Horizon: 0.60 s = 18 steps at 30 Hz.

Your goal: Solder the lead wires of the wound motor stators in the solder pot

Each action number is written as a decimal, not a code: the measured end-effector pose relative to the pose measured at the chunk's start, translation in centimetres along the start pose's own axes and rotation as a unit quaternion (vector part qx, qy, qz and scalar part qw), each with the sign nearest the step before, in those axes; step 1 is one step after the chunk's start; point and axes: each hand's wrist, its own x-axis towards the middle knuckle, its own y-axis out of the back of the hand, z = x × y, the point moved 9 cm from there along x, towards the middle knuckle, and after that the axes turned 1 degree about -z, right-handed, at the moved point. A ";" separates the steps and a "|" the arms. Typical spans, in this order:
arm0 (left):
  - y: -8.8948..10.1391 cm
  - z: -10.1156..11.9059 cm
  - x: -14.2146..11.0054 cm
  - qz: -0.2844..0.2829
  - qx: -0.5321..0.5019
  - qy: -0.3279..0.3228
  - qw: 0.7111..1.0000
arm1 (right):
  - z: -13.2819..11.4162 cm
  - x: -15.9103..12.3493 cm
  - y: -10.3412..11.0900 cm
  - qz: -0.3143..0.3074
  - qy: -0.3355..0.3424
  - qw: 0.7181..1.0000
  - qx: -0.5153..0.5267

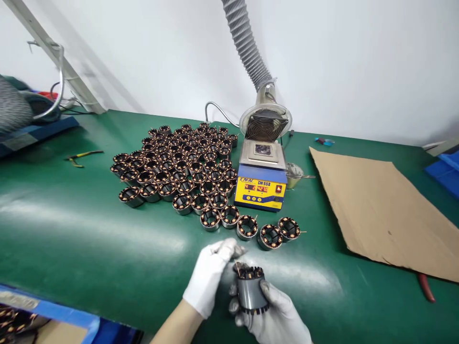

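Observation:
My right hand (281, 313), in a white glove with greyed fingertips, is wrapped round a motor stator (252, 292). This stator has a smooth grey metal body, black toothed ends and copper windings, and a copper wire end sticks up at its upper left. My left hand (210, 270), also gloved, is closed in a pinch just above and left of that wire end. What lies between its fingertips is too small to tell. Just beyond my hands stand more stators, among them a stator (247, 227) with a wire end poking up and a stator (270, 236) to its right.
Many stators (182, 203) crowd the green table (107, 253). A yellow-and-blue solder pot (261, 186) stands beside them under a fume duct (247, 43). Cardboard (387, 205) covers a red handle (426, 288) at right. Yellow-handled pliers (84, 155) lie left; a blue bin (53, 306) sits front left.

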 end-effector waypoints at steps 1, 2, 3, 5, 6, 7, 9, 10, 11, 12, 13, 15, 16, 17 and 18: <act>-0.1 0.0 -0.1 -0.007 0.005 0.002 1.000 | -0.1 0.1 0.0 0.007 0.005 1.000 0.005; -0.6 0.1 -0.3 -0.026 0.024 -0.003 0.999 | -0.2 0.2 0.1 0.016 0.015 1.000 0.010; -1.2 0.3 -0.6 -0.047 0.050 -0.011 0.998 | -0.3 0.2 0.1 0.026 0.026 0.999 0.014; -2.3 0.5 -1.1 -0.061 0.067 -0.027 0.996 | -0.5 0.3 0.1 0.046 0.045 0.998 0.018; -2.3 0.6 -1.1 -0.040 0.048 -0.030 0.998 | -0.5 0.2 0.2 0.057 0.049 0.997 0.015; -2.2 0.4 -1.1 -0.012 0.018 -0.023 1.000 | -0.5 0.2 0.2 0.064 0.047 0.997 0.007; -1.6 -0.9 -0.7 0.037 -0.062 0.033 0.997 | -0.4 0.0 0.0 0.061 0.034 0.998 -0.006; -1.0 -1.4 -0.5 0.062 -0.107 0.052 0.991 | -0.4 0.0 -0.3 0.049 0.029 0.998 -0.005; -0.2 -1.5 -0.4 0.094 -0.151 0.044 0.983 | -0.4 0.0 -0.5 0.033 0.020 0.999 0.001; 0.9 -1.4 -0.3 0.129 -0.186 0.020 0.974 | -0.3 -0.1 -0.8 0.016 0.010 1.000 0.012; 2.0 -1.2 -0.4 0.153 -0.202 -0.006 0.967 | -0.2 0.0 -1.0 0.003 0.000 1.000 0.026; 2.4 -0.6 -0.7 0.113 -0.142 -0.055 0.982 | -0.2 0.1 -1.1 -0.010 -0.011 0.998 0.058; 1.6 -0.5 -0.9 0.052 -0.079 -0.065 0.993 | -0.2 0.2 -1.1 -0.009 -0.014 0.997 0.073; 0.6 -0.7 -1.2 -0.014 -0.017 -0.069 0.997 | -0.2 0.3 -1.0 -0.005 -0.018 0.996 0.085; -0.4 -1.0 -1.7 -0.070 0.033 -0.077 0.994 | -0.2 0.4 -0.9 -0.001 -0.023 0.995 0.092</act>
